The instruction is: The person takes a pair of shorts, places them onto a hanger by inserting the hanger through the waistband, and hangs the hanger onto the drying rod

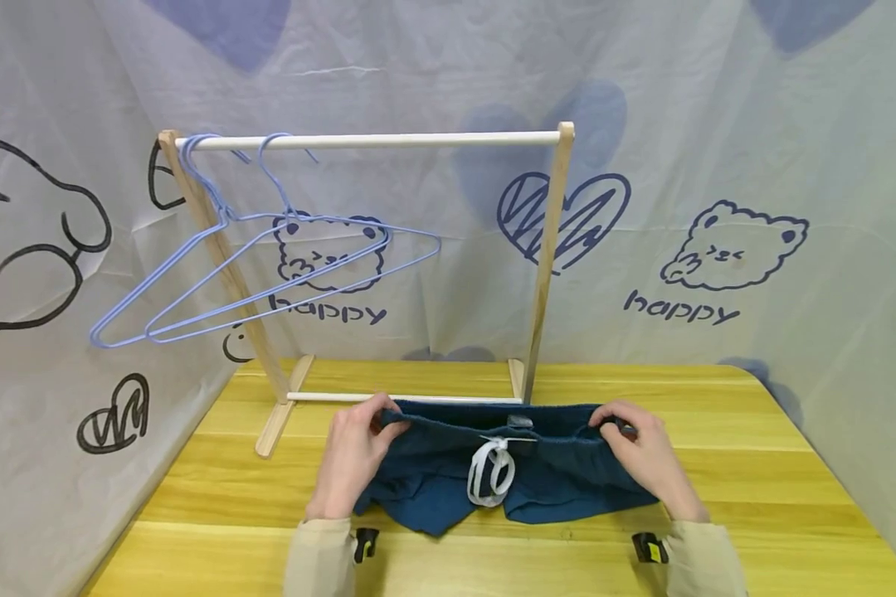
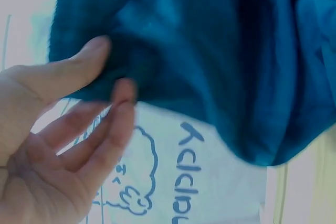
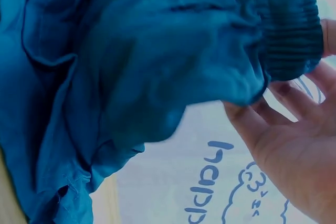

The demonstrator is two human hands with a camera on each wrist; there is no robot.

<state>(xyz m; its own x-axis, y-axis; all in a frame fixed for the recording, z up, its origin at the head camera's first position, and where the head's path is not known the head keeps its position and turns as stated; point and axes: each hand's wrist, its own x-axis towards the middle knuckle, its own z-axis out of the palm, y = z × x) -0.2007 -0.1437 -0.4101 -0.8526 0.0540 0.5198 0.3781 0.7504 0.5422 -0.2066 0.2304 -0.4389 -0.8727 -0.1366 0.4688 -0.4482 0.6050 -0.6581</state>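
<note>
A pair of dark blue shorts [image 1: 567, 481] with an elastic waistband and a white drawstring [image 1: 490, 473] is held up by its waist, the lower part near the wooden table. My left hand [image 1: 353, 452] pinches the left end of the waistband; the left wrist view shows thumb and fingers on the blue cloth [image 2: 173, 40]. At the opposite end my right hand [image 1: 645, 452] pinches the waistband. In the right wrist view the gathered elastic [image 3: 291, 24] lies between thumb and fingers, partly hidden. A small label [image 1: 520, 421] shows inside the waist.
Behind the shorts stands a wooden rack with a white top rail [image 1: 418, 141]. Light blue wire hangers [image 1: 216, 323] hang at its left end. The yellow wood-grain table [image 1: 754, 514] meets a printed cloth backdrop [image 1: 717, 124] at the back and sides.
</note>
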